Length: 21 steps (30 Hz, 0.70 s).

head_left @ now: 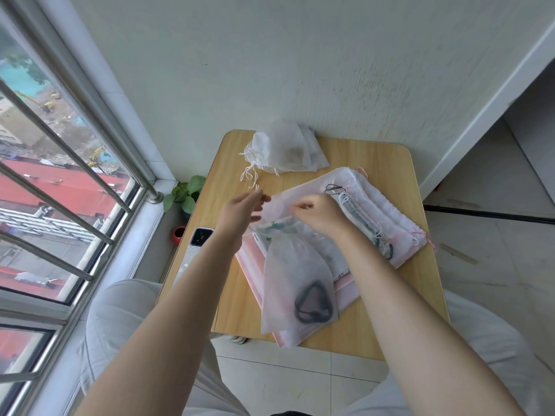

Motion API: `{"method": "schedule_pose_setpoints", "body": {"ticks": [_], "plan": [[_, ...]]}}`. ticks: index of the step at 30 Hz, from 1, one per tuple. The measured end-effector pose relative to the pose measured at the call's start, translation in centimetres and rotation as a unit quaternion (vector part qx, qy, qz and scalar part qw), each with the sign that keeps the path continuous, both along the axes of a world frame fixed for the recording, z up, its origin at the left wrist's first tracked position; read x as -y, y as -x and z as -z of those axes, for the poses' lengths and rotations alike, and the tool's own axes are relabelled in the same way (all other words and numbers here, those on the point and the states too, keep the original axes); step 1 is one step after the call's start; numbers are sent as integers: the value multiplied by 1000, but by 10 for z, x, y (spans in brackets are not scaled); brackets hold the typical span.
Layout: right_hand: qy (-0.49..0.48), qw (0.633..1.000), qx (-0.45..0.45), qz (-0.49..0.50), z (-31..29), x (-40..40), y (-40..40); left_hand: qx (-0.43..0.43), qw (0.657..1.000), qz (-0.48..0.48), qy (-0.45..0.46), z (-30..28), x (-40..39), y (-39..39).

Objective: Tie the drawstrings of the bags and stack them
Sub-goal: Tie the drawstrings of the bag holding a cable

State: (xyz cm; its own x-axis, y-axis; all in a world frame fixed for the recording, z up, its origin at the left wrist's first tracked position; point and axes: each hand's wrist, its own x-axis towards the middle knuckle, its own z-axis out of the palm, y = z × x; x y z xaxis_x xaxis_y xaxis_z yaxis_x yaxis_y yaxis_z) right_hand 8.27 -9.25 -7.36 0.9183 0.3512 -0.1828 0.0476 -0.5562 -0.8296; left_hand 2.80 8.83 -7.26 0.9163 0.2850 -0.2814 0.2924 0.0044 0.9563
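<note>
Two hands (240, 210) (318, 216) above bag (295, 283), near table (381, 157) edge

**Inspector:** How many views?

**Assistant:** One. A wide-angle camera worn on the person's head. No second view, so nothing is shared between views.

**Inspector:** Direction?

**Assistant:** Forward and steeply down. Both forearms enter from the bottom edge and reach away from the lens toward the wooden table (387, 163), which sits mid-frame. The person's lap fills the lower corners.

**Inspector:** Proximity?

**Assistant:** Close: the forearms loom large, and the left hand (240, 210) and right hand (318, 216) meet near the centre.

**Inspector:** Surroundings?

**Assistant:** The barred window (54, 163) runs down the left side, a plain wall (270, 70) faces the camera beyond the table. Straight edges bow near the borders.
</note>
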Motion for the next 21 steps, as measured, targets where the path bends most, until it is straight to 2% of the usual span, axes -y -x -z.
{"method": "schedule_pose_setpoints", "body": {"ticks": [3,6,9,11,14,18,21], "plan": [[-27,995,-55,-83,-18,-23,9,48,996,27,76,-23,14,-12],[-23,994,-49,-97,-23,-35,12,70,992,43,93,-39,21,-20],[-112,990,-82,-34,-26,-33,11,44,993,52,96,-34,16,-21],[-188,975,-113,17,-26,-29,8,-29,990,76,116,-22,13,-16],[-233,962,-127,60,-27,-25,4,-101,979,127,121,-6,14,0],[-234,960,-123,89,-26,-20,-3,-80,981,163,63,1,21,12],[-231,959,-120,110,-25,-18,-5,-70,981,160,80,1,25,11]]}}
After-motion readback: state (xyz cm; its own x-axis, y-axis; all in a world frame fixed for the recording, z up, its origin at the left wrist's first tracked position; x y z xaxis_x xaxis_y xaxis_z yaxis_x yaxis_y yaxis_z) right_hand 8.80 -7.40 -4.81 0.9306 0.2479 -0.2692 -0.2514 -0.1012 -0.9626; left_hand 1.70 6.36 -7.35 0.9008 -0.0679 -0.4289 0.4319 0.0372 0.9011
